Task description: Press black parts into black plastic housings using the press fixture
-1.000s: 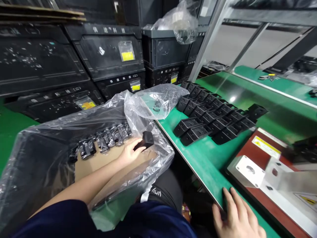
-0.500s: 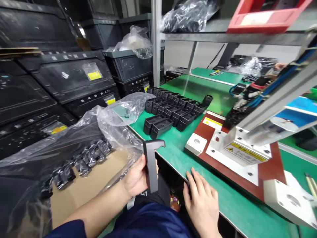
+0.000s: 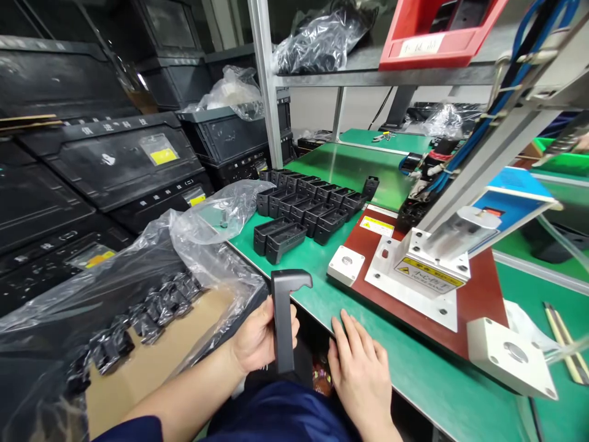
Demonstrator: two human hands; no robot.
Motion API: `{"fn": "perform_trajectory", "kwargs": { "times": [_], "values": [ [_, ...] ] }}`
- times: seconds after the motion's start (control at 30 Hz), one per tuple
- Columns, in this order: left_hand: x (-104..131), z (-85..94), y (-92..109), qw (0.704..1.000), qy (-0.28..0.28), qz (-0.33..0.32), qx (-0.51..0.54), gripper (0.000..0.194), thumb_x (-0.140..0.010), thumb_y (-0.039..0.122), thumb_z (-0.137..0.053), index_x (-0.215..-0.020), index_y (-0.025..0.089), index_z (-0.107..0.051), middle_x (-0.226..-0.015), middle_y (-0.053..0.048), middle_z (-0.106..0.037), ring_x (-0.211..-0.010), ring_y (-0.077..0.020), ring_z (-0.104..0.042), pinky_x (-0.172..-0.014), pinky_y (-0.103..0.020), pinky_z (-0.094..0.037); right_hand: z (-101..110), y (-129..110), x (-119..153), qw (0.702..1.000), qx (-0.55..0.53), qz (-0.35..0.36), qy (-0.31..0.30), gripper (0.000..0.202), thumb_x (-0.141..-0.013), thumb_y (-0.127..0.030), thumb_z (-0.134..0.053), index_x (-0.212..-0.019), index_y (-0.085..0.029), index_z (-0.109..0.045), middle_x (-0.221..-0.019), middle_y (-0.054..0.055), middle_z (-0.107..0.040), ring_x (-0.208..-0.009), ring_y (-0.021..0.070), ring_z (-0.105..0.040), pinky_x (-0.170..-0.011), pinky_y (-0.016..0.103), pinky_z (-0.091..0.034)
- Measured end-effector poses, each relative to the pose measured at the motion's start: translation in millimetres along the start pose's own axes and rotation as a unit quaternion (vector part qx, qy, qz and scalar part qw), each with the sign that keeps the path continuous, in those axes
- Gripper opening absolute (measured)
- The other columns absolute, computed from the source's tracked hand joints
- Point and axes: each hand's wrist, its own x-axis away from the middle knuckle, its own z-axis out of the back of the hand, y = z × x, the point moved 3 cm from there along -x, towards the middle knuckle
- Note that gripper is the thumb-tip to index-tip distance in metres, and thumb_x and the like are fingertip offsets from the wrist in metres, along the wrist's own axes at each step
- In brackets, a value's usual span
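Observation:
My left hand (image 3: 257,334) grips a black L-shaped plastic housing (image 3: 283,325) upright, with its hooked end at the top pointing right. The thumb lies along its left side and fingertips show behind its right edge. Flat on the front edge of the green bench (image 3: 317,298) rests my right hand (image 3: 361,362), fingers stretched out and nothing in them. Beyond the hands, several black hollow plastic parts (image 3: 285,239) stand in rows on the bench.
A press machine on a red-brown base (image 3: 352,258), with white button boxes (image 3: 346,265), occupies the right. At left, an open box lined with clear plastic (image 3: 197,245) holds wrapped black parts (image 3: 147,322) on cardboard. Black crates (image 3: 115,147) are stacked behind. A red bin (image 3: 437,37) sits on the shelf.
The camera view has swung right, so the bench and press appear shifted left. My left hand still holds the black housing; my right hand remains on the bench edge.

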Motion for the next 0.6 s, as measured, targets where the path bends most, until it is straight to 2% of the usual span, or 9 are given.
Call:
{"fn": "perform_trajectory", "kwargs": {
  "times": [0.13,0.33,0.47,0.6],
  "values": [
    [-1,7.1,-1,0.998,-0.038,-0.026,-0.047,0.029,-0.082,0.042,-0.07,-0.078,0.016,-0.059,-0.064,0.003,-0.046,-0.051,-0.0072,-0.045,-0.047,-0.019,-0.042,1,-1,-1,1.0,-0.003,-0.002,0.005,0.032,-0.098,-0.021,-0.041,-0.125,-0.015,-0.057,-0.134,0.009,-0.057,-0.115,0.0243,-0.057,-0.084,0.038,-0.04],
    [-3,12.4,-4,0.975,-0.116,-0.093,-0.167,0.027,-0.083,0.044,-0.068,-0.089,0.019,-0.063,-0.067,0.001,-0.052,-0.058,-0.0095,-0.052,-0.056,-0.021,-0.045,-2,0,1,1.0,-0.005,0.001,0.003,0.032,-0.098,-0.021,-0.04,-0.125,-0.014,-0.056,-0.134,0.01,-0.056,-0.115,0.0246,-0.056,-0.084,0.039,-0.04],
    [-2,15.5,-1,0.94,-0.104,-0.132,-0.297,0.039,-0.08,0.049,-0.07,-0.1,0.017,-0.064,-0.076,-0.003,-0.06,-0.07,-0.0137,-0.058,-0.071,-0.027,-0.048,-2,0,1,1.0,-0.005,-0.003,-0.003,0.033,-0.098,-0.021,-0.039,-0.125,-0.015,-0.057,-0.135,0.01,-0.056,-0.116,0.025,-0.055,-0.084,0.039,-0.039],
    [0,12.9,5,0.909,-0.114,-0.141,-0.375,0.037,-0.082,0.049,-0.067,-0.101,0.016,-0.064,-0.079,-0.004,-0.062,-0.071,-0.0129,-0.058,-0.071,-0.024,-0.048,-3,-1,1,1.0,-0.002,-0.004,-0.007,0.032,-0.098,-0.021,-0.038,-0.124,-0.014,-0.057,-0.135,0.011,-0.056,-0.116,0.0254,-0.055,-0.085,0.04,-0.039]
  ]
}}
